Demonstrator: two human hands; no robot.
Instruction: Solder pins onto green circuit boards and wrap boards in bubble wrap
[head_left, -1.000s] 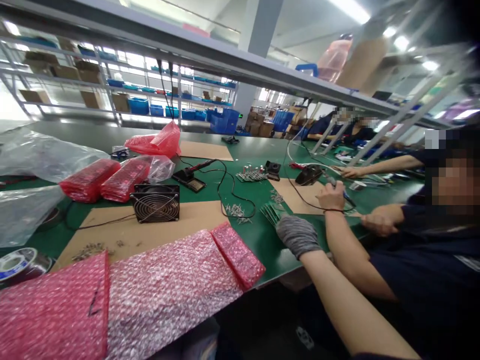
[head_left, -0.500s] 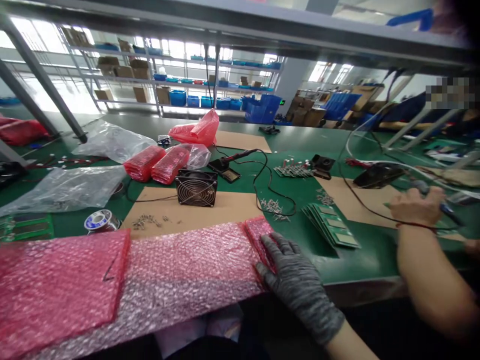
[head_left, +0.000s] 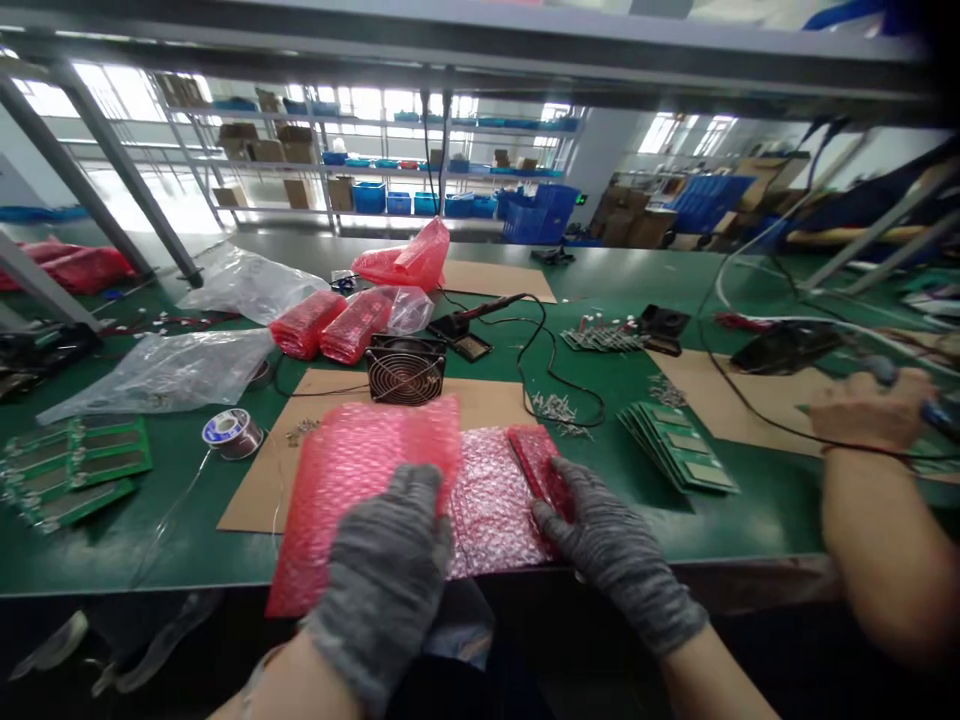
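A sheet of pink bubble wrap point(head_left: 495, 500) lies across the front edge of the bench. My left hand point(head_left: 390, 570), in a grey knit glove, grips its folded left part, which bulges up toward me. My right hand point(head_left: 619, 545), gloved alike, holds the folded packet at the right end of the wrap, thumb on the near side and fingers over it. Whatever is inside that packet is hidden. Just behind the wrap stands a black fan point(head_left: 406, 370) with a round wire grille, on a cardboard sheet point(head_left: 487, 402).
Solder spool point(head_left: 232, 433) and green circuit boards point(head_left: 75, 465) lie left; more boards point(head_left: 679, 447) stack right. A soldering iron point(head_left: 487, 308) with its cable and loose metal parts point(head_left: 559, 412) lie behind. A co-worker's bare hand point(head_left: 866, 405) works at far right. A shelf beam point(head_left: 480, 60) crosses overhead.
My left hand has come into view, and the wrap's left part is drawn rightward and folded over, uncovering the boards and bench at left. My right hand stays on the packet; the view shifted slightly.
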